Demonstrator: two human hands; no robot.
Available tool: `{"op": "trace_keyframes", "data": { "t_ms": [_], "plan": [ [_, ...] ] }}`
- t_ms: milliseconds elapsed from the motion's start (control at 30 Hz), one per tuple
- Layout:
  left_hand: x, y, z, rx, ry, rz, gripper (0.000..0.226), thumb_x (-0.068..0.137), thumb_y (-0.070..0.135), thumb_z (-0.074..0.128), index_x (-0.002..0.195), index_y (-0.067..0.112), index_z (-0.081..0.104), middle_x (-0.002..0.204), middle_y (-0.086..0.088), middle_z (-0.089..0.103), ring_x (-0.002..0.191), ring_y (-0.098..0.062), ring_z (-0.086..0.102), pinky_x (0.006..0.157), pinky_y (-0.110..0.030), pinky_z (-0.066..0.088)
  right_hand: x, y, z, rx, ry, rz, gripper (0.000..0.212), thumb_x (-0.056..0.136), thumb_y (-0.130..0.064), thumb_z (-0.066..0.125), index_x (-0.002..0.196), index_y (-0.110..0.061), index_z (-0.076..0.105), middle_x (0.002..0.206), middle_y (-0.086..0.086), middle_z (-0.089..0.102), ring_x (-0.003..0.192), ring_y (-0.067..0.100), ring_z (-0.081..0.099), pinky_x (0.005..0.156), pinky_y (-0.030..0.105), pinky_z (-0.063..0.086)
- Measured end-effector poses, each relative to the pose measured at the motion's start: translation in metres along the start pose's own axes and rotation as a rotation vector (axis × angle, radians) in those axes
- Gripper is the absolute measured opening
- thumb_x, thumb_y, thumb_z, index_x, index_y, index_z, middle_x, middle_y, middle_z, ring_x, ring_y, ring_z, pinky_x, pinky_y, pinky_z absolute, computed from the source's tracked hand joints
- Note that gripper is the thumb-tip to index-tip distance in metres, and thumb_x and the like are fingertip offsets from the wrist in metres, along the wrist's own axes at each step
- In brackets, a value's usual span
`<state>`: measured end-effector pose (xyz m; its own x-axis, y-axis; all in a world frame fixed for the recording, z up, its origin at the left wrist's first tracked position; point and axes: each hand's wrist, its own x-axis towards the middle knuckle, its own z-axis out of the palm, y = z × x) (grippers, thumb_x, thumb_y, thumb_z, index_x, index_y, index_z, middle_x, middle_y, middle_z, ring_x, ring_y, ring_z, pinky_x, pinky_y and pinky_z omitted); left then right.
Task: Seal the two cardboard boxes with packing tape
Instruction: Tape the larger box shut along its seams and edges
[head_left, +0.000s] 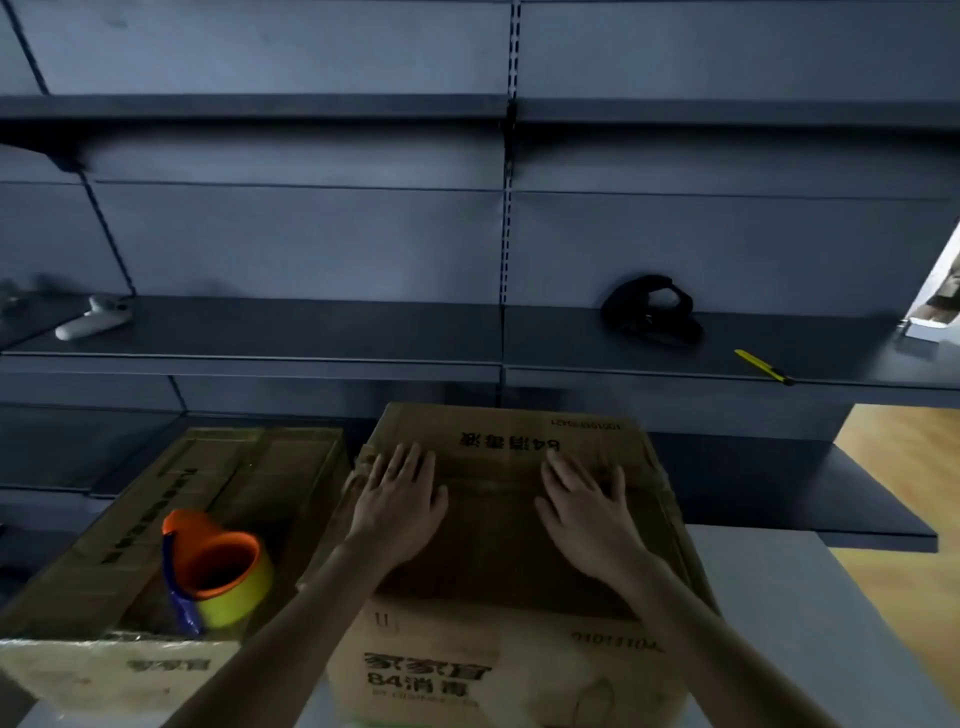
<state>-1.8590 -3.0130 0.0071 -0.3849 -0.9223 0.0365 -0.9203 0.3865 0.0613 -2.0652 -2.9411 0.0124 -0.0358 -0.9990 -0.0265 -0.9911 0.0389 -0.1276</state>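
Both flat, fingers straight, gripping nothing: my left hand (400, 499) and right hand (582, 514) press the right box (498, 571) top down, likely holding flaps for tape; dispenser (215, 566) sits on left box (156, 525), toward the table (779, 613) left edge.

The left hand (400, 499) and right hand (587, 514) lie flat on the closed box (498, 566), with bare cardboard between them. At 9 o'clock a 2nd box (130, 551) stands just beside it, leaving a narrow gap, and carries a tape dispenser (218, 566). Shelving (363, 358) rises close behind at 12 o'clock. At 3 o'clock, grey tabletop (769, 597) offers open passage.
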Motion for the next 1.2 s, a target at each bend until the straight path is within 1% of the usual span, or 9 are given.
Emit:
{"op": "trace_keyframes", "data": {
  "t_ms": [67,300,367,500,667,967,1100,1167,1200],
  "plan": [
    [0.000,0.000,0.007,-0.017,0.027,-0.018,0.063,0.098,0.049,0.011,0.150,0.016,0.001,0.158,-0.003,-0.004,0.144,-0.015,-0.008,0.114,-0.031,-0.008,0.003,0.002,0.006,0.021,-0.001,0.009,0.057,0.099,-0.046,0.015,0.150,-0.019,0.007,0.158,-0.005,-0.006,0.144,0.010,-0.008,0.114,0.056,-0.009],
    [0.003,-0.003,0.014,-0.075,0.096,-0.033,0.122,0.050,0.078,-0.034,0.150,0.021,0.006,0.157,0.003,0.000,0.143,-0.009,-0.006,0.110,-0.025,-0.012,0.004,0.002,0.002,0.075,-0.011,0.039,0.058,0.098,-0.049,0.018,0.150,-0.022,0.008,0.157,-0.010,-0.002,0.143,0.007,-0.007,0.114,0.052,-0.013],
    [0.005,-0.005,0.014,-0.091,0.102,-0.042,0.128,0.043,0.075,-0.041,0.150,0.023,0.007,0.157,0.006,0.000,0.143,-0.008,-0.005,0.111,-0.025,-0.011,0.006,0.001,-0.002,0.085,-0.030,0.044,0.058,0.098,-0.048,0.019,0.150,-0.025,0.009,0.157,-0.013,-0.002,0.143,0.006,-0.007,0.113,0.052,-0.013],
    [0.008,-0.005,0.011,-0.142,0.118,-0.035,0.113,0.054,0.074,-0.027,0.150,0.026,0.011,0.157,0.008,0.003,0.140,-0.002,-0.005,0.113,-0.024,-0.009,0.013,-0.003,-0.008,0.038,-0.049,0.064,0.056,0.098,-0.050,0.019,0.149,-0.030,0.010,0.156,-0.018,-0.003,0.143,0.005,-0.006,0.113,0.052,-0.010],
    [0.005,-0.003,0.006,-0.135,0.113,-0.042,0.061,0.096,0.054,0.018,0.150,0.025,0.013,0.157,0.007,0.004,0.142,-0.004,-0.004,0.112,-0.023,-0.011,0.018,-0.007,-0.009,-0.016,-0.075,0.062,0.057,0.097,-0.052,0.017,0.149,-0.031,0.008,0.156,-0.017,-0.006,0.144,0.007,-0.006,0.116,0.046,-0.005],
    [0.003,-0.004,0.009,-0.145,0.124,-0.021,0.058,0.097,0.047,0.024,0.149,0.020,0.019,0.157,0.001,0.010,0.144,-0.012,0.002,0.111,-0.027,-0.012,0.014,-0.010,-0.008,-0.072,0.059,0.032,0.054,0.096,-0.055,0.013,0.147,-0.037,0.010,0.155,-0.020,-0.002,0.143,0.002,0.000,0.117,0.036,0.005],
    [0.002,-0.004,0.008,-0.185,0.128,-0.002,0.056,0.098,0.043,0.028,0.147,0.017,0.025,0.157,-0.002,0.015,0.145,-0.016,0.004,0.113,-0.030,-0.010,0.016,-0.011,-0.003,-0.105,0.181,0.020,0.056,0.093,-0.056,0.009,0.137,-0.039,0.040,0.150,-0.019,0.028,0.138,0.003,0.027,0.114,0.035,0.023],
    [0.001,-0.005,0.007,-0.250,0.126,0.008,0.053,0.097,0.040,0.031,0.145,0.016,0.030,0.156,-0.002,0.018,0.145,-0.016,0.005,0.114,-0.031,-0.008,0.018,-0.008,-0.001,-0.084,0.181,0.013,0.072,0.094,-0.058,0.010,0.101,-0.023,0.072,0.118,-0.002,0.066,0.106,0.020,0.064,0.090,0.049,0.049],
    [0.001,-0.007,0.006,-0.304,0.138,0.016,0.051,0.097,0.038,0.033,0.143,0.017,0.035,0.155,-0.002,0.021,0.144,-0.016,0.007,0.115,-0.030,-0.007,0.018,-0.002,0.004,-0.112,0.252,0.004,0.082,0.092,-0.060,0.008,0.081,-0.016,0.076,0.097,0.005,0.073,0.087,0.028,0.070,0.076,0.052,0.053]
  ]
}}
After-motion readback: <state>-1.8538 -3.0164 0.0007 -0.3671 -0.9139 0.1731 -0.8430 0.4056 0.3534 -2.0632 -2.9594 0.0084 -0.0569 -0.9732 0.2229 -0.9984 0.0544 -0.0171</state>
